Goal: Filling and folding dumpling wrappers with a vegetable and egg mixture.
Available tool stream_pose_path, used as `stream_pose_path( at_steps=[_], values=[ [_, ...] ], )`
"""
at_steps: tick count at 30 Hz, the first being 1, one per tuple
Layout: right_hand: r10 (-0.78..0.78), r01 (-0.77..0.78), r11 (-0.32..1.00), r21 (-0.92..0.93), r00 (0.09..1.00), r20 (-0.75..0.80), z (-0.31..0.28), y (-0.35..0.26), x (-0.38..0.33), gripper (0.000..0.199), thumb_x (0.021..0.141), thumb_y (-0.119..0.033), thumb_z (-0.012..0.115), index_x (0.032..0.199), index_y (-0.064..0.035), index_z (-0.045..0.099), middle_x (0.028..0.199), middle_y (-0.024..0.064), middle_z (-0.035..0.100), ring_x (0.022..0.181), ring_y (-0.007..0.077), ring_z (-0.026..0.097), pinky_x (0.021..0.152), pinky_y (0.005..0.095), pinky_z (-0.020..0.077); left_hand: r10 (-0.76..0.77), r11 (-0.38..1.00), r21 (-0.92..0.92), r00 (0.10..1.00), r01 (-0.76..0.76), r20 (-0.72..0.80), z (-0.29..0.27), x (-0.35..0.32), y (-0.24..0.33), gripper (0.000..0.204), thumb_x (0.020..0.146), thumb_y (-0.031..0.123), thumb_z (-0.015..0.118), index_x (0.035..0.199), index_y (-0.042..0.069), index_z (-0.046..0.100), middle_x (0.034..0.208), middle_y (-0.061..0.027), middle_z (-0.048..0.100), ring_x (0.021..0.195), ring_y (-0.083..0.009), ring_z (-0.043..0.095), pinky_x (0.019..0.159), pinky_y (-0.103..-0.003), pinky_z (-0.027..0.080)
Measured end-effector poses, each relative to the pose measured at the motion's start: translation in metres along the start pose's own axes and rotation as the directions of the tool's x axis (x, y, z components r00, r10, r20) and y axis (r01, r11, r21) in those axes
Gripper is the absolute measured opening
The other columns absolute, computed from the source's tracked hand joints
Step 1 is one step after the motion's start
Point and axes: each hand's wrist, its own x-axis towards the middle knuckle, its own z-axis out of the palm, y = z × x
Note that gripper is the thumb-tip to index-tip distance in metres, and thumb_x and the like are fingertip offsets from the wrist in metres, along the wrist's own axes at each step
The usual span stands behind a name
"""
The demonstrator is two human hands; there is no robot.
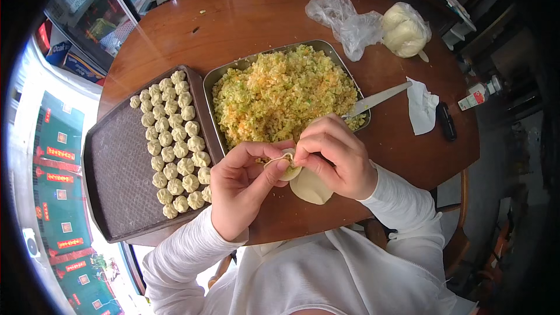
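Note:
Between my two hands is a small round bun (289, 169), its dough wrapper partly gathered around some filling. My left hand (245, 178) cups it with the thumb over the near side. The fingertips of my right hand (332, 154) pinch the wrapper's right edge. Under my right hand lies a flat piece of dough wrapper (311, 188) on the table. Just beyond my hands stands a metal tray (209, 96) heaped with chopped yellow-green filling (280, 96). A knife-like spreader (379, 98) rests with one end in the filling at its right side.
Left of the filling, a dark baking tray (119, 163) carries several rows of pleated buns (168, 154). On the wooden table (233, 14) also lie a clear plastic bag (350, 23), a wrapped dough lump (405, 30), a white paper towel (422, 108), a black object (447, 121) and a bottle (475, 96).

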Motion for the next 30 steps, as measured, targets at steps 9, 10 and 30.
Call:
stream_pose_path(
  at_steps=[9,10,30],
  values=[
    [0.036,-0.033,0.999,0.030,0.994,-0.106,-0.002,-0.006,0.004,0.020,0.076,-0.005,0.078,0.094,-0.0090,0.069,0.089,0.0040,0.063,0.081,0.0216,0.059,0.070,0.0328,0.0485,-0.018,1.000,-0.024,1.000,0.018,0.012,0.002,-0.001,-0.002,0.016,0.096,0.001,0.060,0.111,-0.005,0.058,0.112,-0.0137,0.066,0.094,-0.0138,0.066,0.081,-0.026,0.056],
    [0.034,-0.033,0.999,0.011,0.995,-0.093,-0.004,-0.008,0.005,0.020,0.076,-0.005,0.078,0.094,-0.0092,0.069,0.089,0.0039,0.063,0.081,0.0214,0.059,0.070,0.0328,0.0484,-0.012,1.000,-0.028,1.000,0.012,0.000,0.003,-0.001,-0.002,0.015,0.096,0.000,0.060,0.109,-0.005,0.058,0.107,-0.0123,0.067,0.093,-0.0150,0.067,0.079,-0.026,0.057],
    [0.035,-0.036,0.999,-0.023,0.997,-0.063,-0.001,-0.006,0.003,0.012,0.081,-0.003,0.071,0.087,-0.0075,0.063,0.088,0.0044,0.060,0.081,0.0231,0.056,0.073,0.0343,0.0453,0.003,0.997,-0.071,0.999,-0.005,-0.039,-0.001,0.000,-0.001,0.017,0.095,-0.001,0.060,0.111,-0.003,0.054,0.119,-0.0172,0.065,0.098,-0.0148,0.066,0.083,-0.026,0.056]
  ],
)
